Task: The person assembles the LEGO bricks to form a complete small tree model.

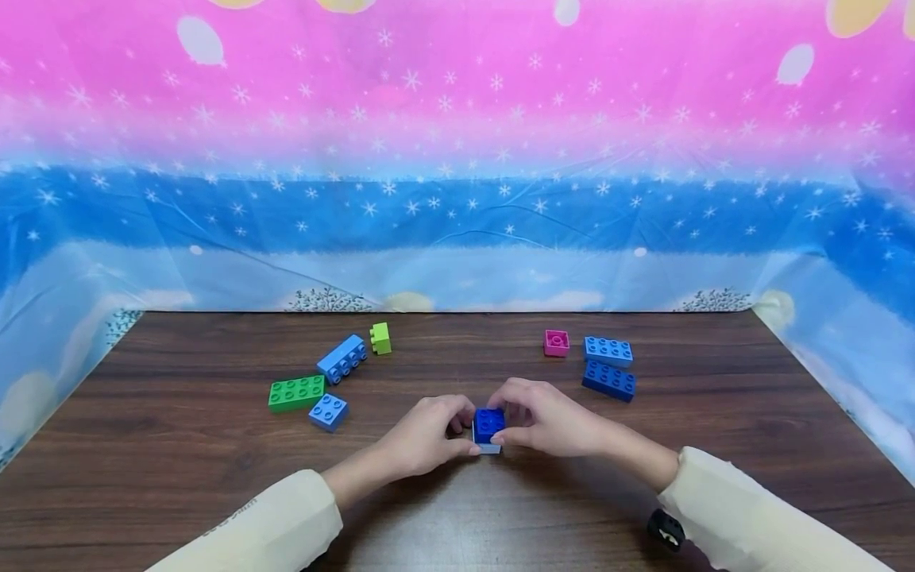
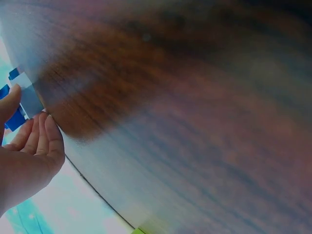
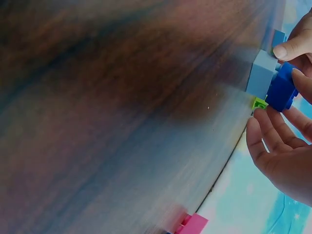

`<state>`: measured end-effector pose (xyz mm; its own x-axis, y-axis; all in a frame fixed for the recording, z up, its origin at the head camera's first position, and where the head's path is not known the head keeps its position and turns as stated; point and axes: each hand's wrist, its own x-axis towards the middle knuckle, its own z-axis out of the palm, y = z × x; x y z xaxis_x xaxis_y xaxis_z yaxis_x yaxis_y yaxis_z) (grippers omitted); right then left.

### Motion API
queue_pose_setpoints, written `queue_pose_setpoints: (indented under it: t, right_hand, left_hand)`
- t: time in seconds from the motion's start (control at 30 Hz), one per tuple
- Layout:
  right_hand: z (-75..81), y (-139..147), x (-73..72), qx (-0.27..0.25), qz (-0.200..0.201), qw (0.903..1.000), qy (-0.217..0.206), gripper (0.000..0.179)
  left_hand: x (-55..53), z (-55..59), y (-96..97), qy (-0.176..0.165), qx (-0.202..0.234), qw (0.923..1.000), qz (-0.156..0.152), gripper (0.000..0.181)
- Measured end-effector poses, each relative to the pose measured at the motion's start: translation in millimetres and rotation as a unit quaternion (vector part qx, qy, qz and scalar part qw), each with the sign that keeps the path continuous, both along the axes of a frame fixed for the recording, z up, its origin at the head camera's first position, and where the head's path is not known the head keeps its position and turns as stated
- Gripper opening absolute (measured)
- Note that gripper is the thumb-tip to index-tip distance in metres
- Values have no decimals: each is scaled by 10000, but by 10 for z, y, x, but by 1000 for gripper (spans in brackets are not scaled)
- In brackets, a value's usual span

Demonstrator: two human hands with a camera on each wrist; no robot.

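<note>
In the head view, a dark blue brick (image 1: 489, 423) with studs up sits over a light grey brick (image 1: 489, 450), close to the front of the wooden table (image 1: 457, 508). From the left, my left hand (image 1: 429, 435) pinches the grey brick low down between thumb and fingers. My right hand (image 1: 546, 417) grips the blue brick from the right, its thumb at the near corner. The right wrist view has the blue brick (image 3: 281, 88) against the stud side of the grey brick (image 3: 262, 73), some studs showing between them.
Back left lie a green brick (image 1: 296, 394), a small light blue brick (image 1: 329, 414), a longer blue brick (image 1: 342, 360) on its side and a lime brick (image 1: 381, 338). Back right are a pink brick (image 1: 556, 344), a light blue brick (image 1: 608, 350) and a dark blue long brick (image 1: 609, 381). Printed cloth (image 1: 457, 230) hangs behind.
</note>
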<state>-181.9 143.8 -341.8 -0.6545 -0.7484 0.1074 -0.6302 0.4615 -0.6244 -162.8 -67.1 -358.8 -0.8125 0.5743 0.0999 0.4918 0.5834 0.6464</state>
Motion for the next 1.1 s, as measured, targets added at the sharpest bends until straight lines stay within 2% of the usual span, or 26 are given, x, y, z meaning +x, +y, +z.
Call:
queue_pose_setpoints:
  t: [0.3,0.57,0.77,1.0,1.1]
  right_hand:
    - [-22,-16,-2,-121,119,9998,75,23]
    - [-36,-19,-31,-165,237,9995,136,21]
    - [-24,-12,-29,-121,173,9997,-123,22]
    - [9,36,-38,-44,15,9967,-814,26]
    - [6,53,-48,-29,5,9961,-887,27]
  left_hand:
    - [-4,11,-2,0,22,10000,-16,26]
    - [5,114,-5,-36,388,9992,-81,23]
    - [4,128,-1,-20,374,9993,-5,19]
    - [14,121,2,-37,279,9996,66,18]
    - [13,116,1,-16,288,9996,56,18]
